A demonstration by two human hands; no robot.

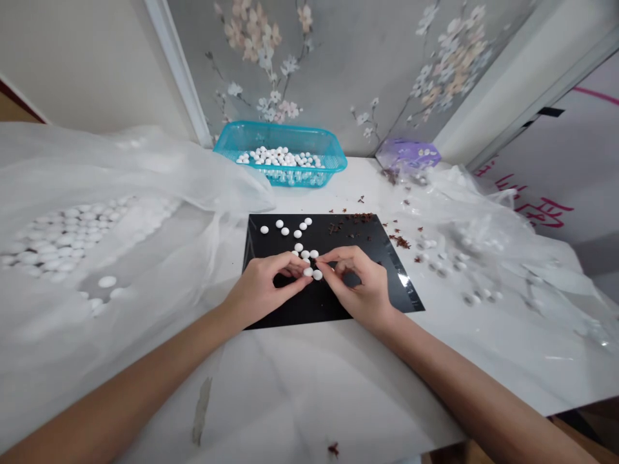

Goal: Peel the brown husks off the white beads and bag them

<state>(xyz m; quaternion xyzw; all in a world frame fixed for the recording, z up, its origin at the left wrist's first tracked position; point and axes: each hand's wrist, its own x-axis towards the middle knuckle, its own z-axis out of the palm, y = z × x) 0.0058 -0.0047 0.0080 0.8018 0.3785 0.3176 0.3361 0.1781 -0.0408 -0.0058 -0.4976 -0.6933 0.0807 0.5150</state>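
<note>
Over a black mat (302,309), my left hand (261,283) is closed with thumb and forefinger round a small white ball (308,272). My right hand (362,280) faces it from the right, thumb and forefinger pinched near the ball. What the right fingertips hold is too small to make out. A second white ball (318,275) sits beside the held one, close to the right thumb. Several more white balls (297,234) lie on the mat just beyond the hands. Small reddish-brown pieces (353,219) are scattered over the mat's far right part.
Behind the mat stands a blue plastic basket (338,167) with many white balls. A translucent bag (193,258) full of white balls covers the left side. On the right lie a clear plastic bag (522,258) with balls and a purple packet (409,154). A floral wall rises behind.
</note>
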